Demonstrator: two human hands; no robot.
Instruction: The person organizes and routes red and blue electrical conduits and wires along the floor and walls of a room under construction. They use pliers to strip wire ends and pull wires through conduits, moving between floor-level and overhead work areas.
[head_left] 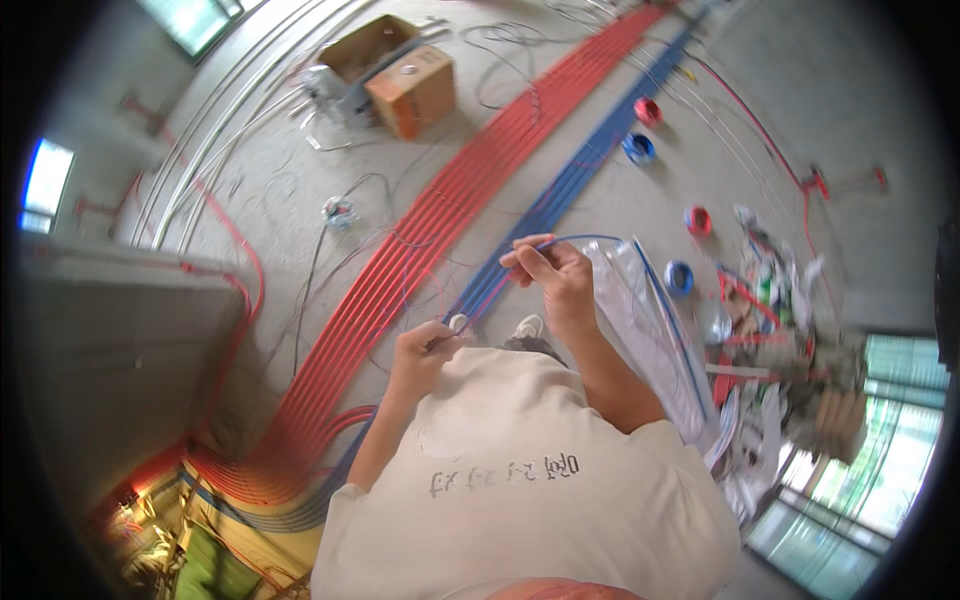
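My right hand (562,285) is raised in front of my body, thumb and fingers pinched on a thin blue wire (592,237). From those fingers the wire bows out to the right, toward a long white strip on the floor. Lower and to the left, my left hand (418,358) is closed, its fingertips pressed on a thin wire that looks red or purple. Thin strands seem to run between the two hands, but blur hides how they connect. Beneath them lie a row of blue conduits (560,200) and a wider band of red conduits (440,210).
Coils of red wire (698,221) and blue wire (679,278) sit on the concrete floor at right. Beyond them is a heap of scraps and bags (765,270). Cardboard boxes (412,92) stand far left of the conduits. A low grey wall (110,350) rises at left.
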